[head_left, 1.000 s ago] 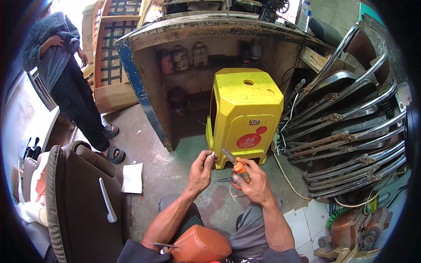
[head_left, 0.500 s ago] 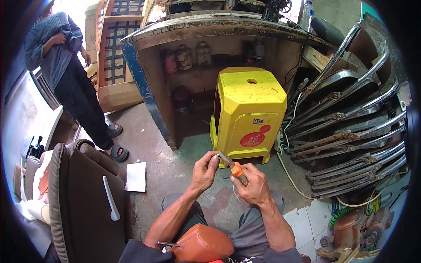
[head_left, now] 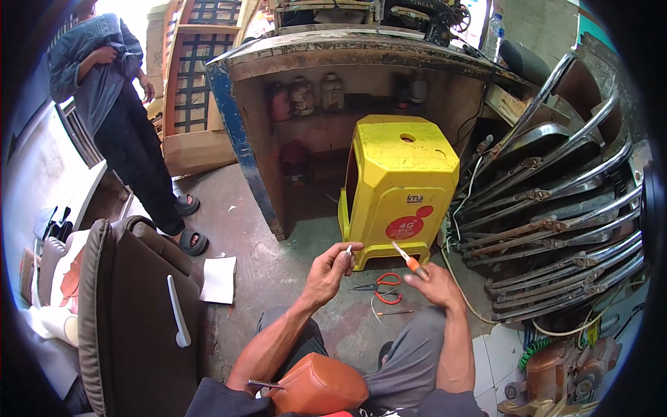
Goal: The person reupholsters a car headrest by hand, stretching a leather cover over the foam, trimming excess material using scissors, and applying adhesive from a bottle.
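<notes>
My left hand point(head_left: 330, 271) is closed, pinching a small whitish piece point(head_left: 349, 249) between thumb and fingers; its kind is too small to tell. To the right of it, my right hand point(head_left: 436, 283) grips pliers point(head_left: 410, 260) with orange handles, their metal jaws pointing up and left, apart from the small piece. A brown leather-covered pad point(head_left: 323, 386) rests on my lap, and a thin dark rod-like tool point(head_left: 265, 384) lies against its left side. Red-handled scissors point(head_left: 384, 283) lie on the floor between my hands and knees.
A yellow plastic stool point(head_left: 399, 181) stands ahead, before a worn workbench point(head_left: 240, 153) with jars inside. Stacked metal-framed chairs point(head_left: 556, 208) fill the right. At left are a dark upholstered seat point(head_left: 135, 313), a white sheet point(head_left: 219, 280) and a standing person point(head_left: 114, 104).
My right hand has moved right with the pliers, away from my left hand, leaving the jaws apart from the small piece. The scissors on the floor now show. The view has shifted slightly.
</notes>
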`<state>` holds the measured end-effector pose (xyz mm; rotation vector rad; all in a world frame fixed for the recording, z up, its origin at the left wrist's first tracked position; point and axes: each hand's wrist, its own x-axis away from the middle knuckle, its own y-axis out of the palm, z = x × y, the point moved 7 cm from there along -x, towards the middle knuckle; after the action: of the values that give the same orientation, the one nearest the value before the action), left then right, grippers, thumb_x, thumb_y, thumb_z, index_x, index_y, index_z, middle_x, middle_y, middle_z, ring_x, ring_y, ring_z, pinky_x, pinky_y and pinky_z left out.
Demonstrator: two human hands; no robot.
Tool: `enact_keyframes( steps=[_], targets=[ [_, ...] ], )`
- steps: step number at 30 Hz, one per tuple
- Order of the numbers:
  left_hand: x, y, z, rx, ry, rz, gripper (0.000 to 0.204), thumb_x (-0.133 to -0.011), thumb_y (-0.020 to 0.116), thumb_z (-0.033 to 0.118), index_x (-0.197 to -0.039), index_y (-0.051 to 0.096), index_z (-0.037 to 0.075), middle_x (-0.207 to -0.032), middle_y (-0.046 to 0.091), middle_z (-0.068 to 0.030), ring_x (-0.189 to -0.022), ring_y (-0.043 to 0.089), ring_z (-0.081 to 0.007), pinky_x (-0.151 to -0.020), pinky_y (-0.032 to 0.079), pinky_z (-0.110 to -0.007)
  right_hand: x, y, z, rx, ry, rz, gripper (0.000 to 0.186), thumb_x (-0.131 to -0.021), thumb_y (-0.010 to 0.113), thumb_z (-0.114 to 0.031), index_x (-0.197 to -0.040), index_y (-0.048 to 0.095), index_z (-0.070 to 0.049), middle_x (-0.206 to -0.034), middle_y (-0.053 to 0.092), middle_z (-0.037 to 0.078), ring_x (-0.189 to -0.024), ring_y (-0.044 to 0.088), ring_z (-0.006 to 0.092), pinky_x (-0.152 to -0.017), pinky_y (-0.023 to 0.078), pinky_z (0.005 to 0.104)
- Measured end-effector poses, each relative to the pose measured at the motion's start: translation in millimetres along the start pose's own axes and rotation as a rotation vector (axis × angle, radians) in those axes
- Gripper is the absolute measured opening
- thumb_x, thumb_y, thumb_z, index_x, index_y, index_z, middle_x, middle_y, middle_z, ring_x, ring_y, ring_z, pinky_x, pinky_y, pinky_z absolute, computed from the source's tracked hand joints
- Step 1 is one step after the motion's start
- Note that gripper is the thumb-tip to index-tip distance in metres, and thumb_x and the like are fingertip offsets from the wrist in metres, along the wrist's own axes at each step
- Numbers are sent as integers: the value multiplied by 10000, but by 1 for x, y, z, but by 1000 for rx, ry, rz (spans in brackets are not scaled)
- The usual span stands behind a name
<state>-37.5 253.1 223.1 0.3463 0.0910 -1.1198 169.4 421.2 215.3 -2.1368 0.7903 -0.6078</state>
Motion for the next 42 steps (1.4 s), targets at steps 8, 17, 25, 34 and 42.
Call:
enact_keyframes(
  steps=[8,17,25,34,42],
  targets=[
    [-6,20,-3,-123,67,-29,190,-1073,606,186,-1173,674,39,-1127,555,-32,-990,506,-91,-835,430,-247,46,96,213,262,344,-52,592,-768,865,-482,-1134,770,-26,-1118,737,193,-1030,718,357,-901,558,424],
    [3,89,-53,-408,-280,-305,206,-974,736,185,-1152,794,101,-1118,749,-41,-1158,575,-200,-1044,455,-381,35,82,22,-1036,-382,-11,528,-916,818,-169,-1383,598,-53,-1103,682,24,-879,643,111,-768,543,290],
    [10,74,-50,-793,-479,-368,400,-1010,689,225,-1374,642,65,-1365,597,-135,-1122,640,-253,-919,555,-369,22,80,141,-1155,79,339,222,-952,786,-141,-1101,661,-33,-840,622,-37,-677,531,48,-614,452,208],
    [87,38,7,-1389,-377,-617,331,-979,665,284,-1245,703,89,-1179,707,-127,-1100,660,-359,-979,523,-462,-84,-104,91,-1190,-235,538,254,-978,760,-197,-1098,610,-30,-881,643,21,-724,572,56,-618,469,241],
    [148,42,0,-1437,-527,-777,379,-1006,593,263,-1343,645,97,-1265,678,-90,-1174,629,-272,-1002,462,-415,-67,-5,159,-1336,-60,510,194,-1016,686,-165,-1143,633,-30,-894,651,34,-709,597,87,-588,491,265]
  ],
)
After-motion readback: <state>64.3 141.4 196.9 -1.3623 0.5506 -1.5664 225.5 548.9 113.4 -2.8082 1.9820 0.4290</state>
